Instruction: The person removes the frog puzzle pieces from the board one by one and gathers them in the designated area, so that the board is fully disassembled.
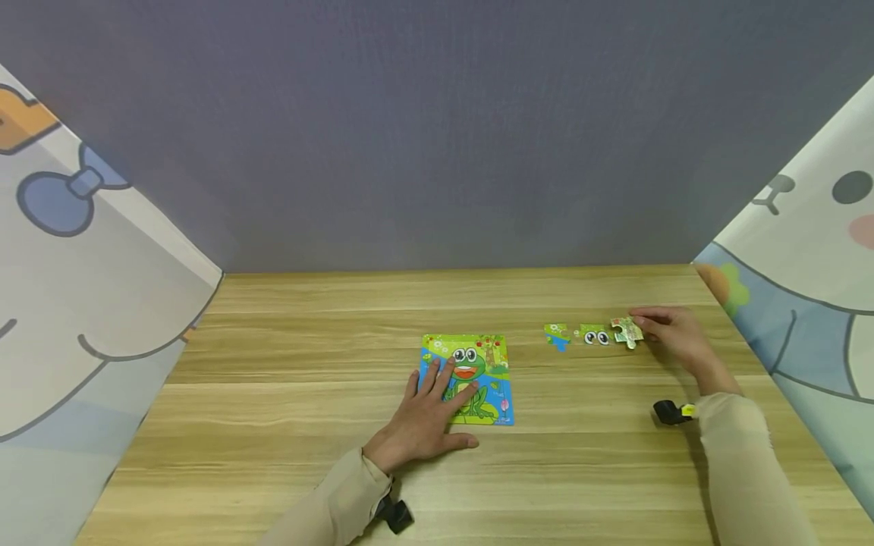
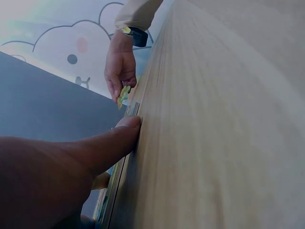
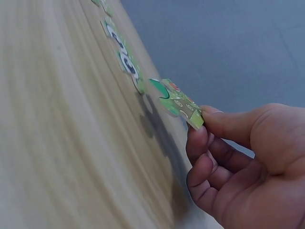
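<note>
My right hand (image 1: 672, 337) pinches a green puzzle piece (image 3: 181, 104) between thumb and fingers, at the right of the table. In the right wrist view the piece hangs above the wood and casts a shadow on it. Left of it lie a puzzle piece with two eyes (image 1: 595, 336) and a green-and-blue puzzle piece (image 1: 557, 334). My left hand (image 1: 426, 417) rests with spread, straight fingers on the frog puzzle board (image 1: 501, 371). Those fingers cover the board's lower left part. The frog's eyes and red mouth show above them.
The wooden table (image 1: 293, 364) runs back to a grey wall panel (image 1: 437, 136). Cartoon-printed panels (image 1: 89, 303) stand at both sides. A black wrist device (image 1: 669, 412) sits by the right sleeve, another black device (image 1: 396, 516) by the left cuff.
</note>
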A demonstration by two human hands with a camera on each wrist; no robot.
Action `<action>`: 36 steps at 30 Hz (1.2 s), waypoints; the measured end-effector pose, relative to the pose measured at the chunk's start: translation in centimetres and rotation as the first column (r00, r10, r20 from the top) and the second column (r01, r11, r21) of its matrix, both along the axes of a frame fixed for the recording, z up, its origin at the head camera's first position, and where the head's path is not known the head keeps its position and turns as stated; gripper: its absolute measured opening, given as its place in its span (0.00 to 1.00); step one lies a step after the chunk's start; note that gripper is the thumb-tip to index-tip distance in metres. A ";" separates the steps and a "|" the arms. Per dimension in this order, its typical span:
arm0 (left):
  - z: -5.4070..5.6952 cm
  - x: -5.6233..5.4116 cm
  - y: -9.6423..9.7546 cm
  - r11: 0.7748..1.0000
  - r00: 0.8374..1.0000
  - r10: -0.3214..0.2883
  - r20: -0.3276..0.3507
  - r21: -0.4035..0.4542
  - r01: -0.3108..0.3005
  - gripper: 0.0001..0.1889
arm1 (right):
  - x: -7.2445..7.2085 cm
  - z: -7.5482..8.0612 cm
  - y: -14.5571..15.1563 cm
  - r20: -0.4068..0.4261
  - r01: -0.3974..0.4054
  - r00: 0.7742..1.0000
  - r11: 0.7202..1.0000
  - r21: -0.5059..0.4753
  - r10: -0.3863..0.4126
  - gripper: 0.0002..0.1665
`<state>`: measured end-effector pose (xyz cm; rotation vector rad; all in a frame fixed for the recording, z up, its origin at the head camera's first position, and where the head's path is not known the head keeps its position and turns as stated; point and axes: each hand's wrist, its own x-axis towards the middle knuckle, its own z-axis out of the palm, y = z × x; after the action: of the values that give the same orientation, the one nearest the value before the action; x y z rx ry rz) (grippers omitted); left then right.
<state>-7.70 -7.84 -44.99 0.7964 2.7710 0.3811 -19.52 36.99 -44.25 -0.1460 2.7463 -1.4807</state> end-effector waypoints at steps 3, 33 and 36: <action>0.0 0.0 0.0 1.000 1.000 0.001 0.000 0.000 -0.001 0.42 | 0.0 -0.2 0.4 0.000 0.009 1.000 1.000 0.005 -0.009 0.20; 0.1 0.2 0.0 1.000 1.000 0.004 0.002 0.011 -0.004 0.42 | 0.9 2.0 -1.5 -0.093 0.077 0.995 0.927 0.368 -0.046 0.19; 0.1 0.2 0.0 1.000 1.000 0.005 -0.001 0.014 -0.005 0.42 | 1.0 2.8 -2.7 -0.112 0.068 0.993 0.923 0.379 -0.027 0.18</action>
<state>-7.54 -7.84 -44.89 0.7924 2.7747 0.4014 -18.55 34.31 -41.47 -0.1526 3.0782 -0.9365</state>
